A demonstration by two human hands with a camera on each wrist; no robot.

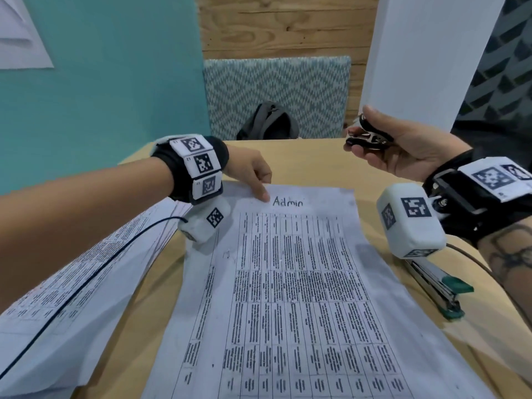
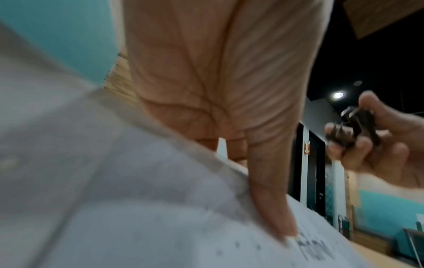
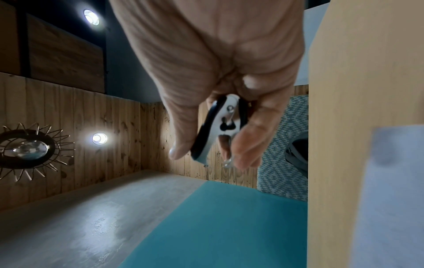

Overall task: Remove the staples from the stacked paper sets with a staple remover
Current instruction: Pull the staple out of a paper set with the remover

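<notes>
A printed paper set [image 1: 290,283] headed "Admin" lies in the middle of the wooden table [image 1: 403,254]. My left hand [image 1: 253,177] presses a fingertip on its top left corner beside the heading; the same finger [image 2: 273,208] shows on the paper [image 2: 160,199] in the left wrist view. My right hand [image 1: 403,151] is raised above the table's far right, palm up, gripping a black and metal staple remover [image 1: 368,136], also seen as the staple remover [image 3: 220,127] between thumb and fingers. No staple is visible.
More printed sheets [image 1: 72,283] lie fanned at the left under my forearm. A stapler [image 1: 437,286] with green ends rests at the table's right edge. A patterned chair [image 1: 276,90] with a dark bag [image 1: 270,122] stands beyond the far edge.
</notes>
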